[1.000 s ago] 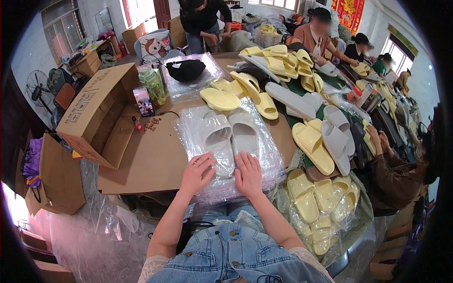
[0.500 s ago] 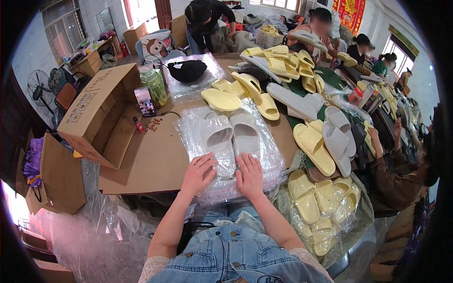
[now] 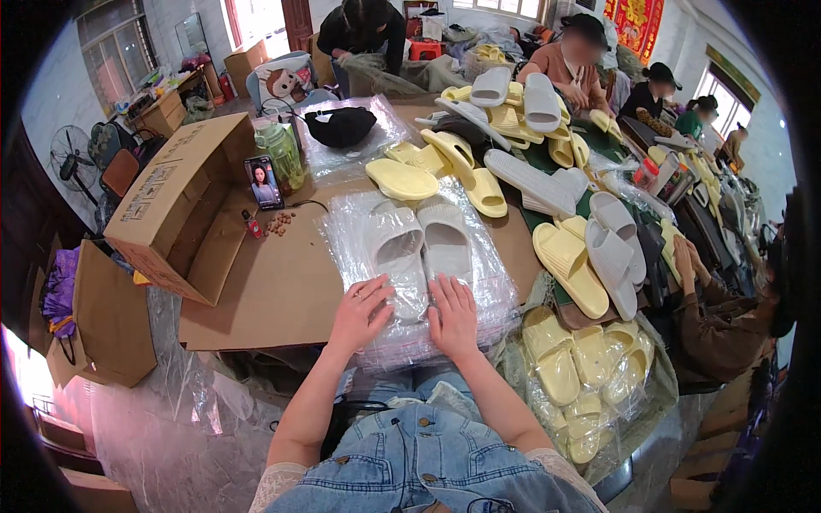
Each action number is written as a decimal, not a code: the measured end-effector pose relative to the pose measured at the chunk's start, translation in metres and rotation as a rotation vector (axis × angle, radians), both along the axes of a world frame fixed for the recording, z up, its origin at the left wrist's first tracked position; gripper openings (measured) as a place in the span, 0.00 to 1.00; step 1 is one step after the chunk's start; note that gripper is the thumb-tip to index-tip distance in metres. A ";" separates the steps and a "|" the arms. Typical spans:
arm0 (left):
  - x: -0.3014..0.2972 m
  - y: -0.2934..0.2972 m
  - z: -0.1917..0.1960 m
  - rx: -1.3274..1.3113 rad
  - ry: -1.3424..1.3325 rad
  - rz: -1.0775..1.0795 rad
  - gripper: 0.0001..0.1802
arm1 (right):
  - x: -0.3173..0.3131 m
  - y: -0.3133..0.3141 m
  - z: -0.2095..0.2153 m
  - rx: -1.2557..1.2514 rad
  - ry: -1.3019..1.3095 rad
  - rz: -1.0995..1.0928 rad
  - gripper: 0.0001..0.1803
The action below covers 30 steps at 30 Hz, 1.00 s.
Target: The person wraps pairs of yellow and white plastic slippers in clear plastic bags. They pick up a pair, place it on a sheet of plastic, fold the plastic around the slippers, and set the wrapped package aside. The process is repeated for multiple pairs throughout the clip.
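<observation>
A pair of light grey slide slippers lies side by side, toes away from me, inside a clear plastic bag. Beneath it is a stack of clear plastic bags. My left hand rests flat with fingers stretched over the bag at the left slipper's heel. On the right slipper's heel end lies my right hand, fingers also extended. Neither hand grips anything. Just beyond the pair are loose yellow slippers.
A cardboard box lies on its side at left, near a phone and a green jar. Slippers pile up at right, including a grey one. Bagged yellow slippers fill a sack beside my right arm. Several co-workers sit beyond.
My hands stay nearly still on the bagged slippers. At the back, a co-worker has put grey slippers onto the pile. The right-hand co-worker's hands have come together, and the standing person has shifted.
</observation>
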State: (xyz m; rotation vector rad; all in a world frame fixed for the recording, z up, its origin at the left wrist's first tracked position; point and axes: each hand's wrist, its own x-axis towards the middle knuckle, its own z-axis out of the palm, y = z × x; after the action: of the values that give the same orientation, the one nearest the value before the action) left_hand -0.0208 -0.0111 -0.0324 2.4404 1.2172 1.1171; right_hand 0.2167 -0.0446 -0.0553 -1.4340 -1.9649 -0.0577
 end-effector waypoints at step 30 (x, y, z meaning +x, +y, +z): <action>0.000 0.000 -0.002 -0.011 -0.008 0.009 0.20 | -0.001 -0.001 0.000 0.015 0.009 -0.003 0.29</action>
State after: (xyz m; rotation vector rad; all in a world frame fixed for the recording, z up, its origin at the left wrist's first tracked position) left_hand -0.0208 -0.0114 -0.0340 2.4228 1.2305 1.1181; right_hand 0.2159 -0.0453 -0.0555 -1.4258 -1.9511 -0.0672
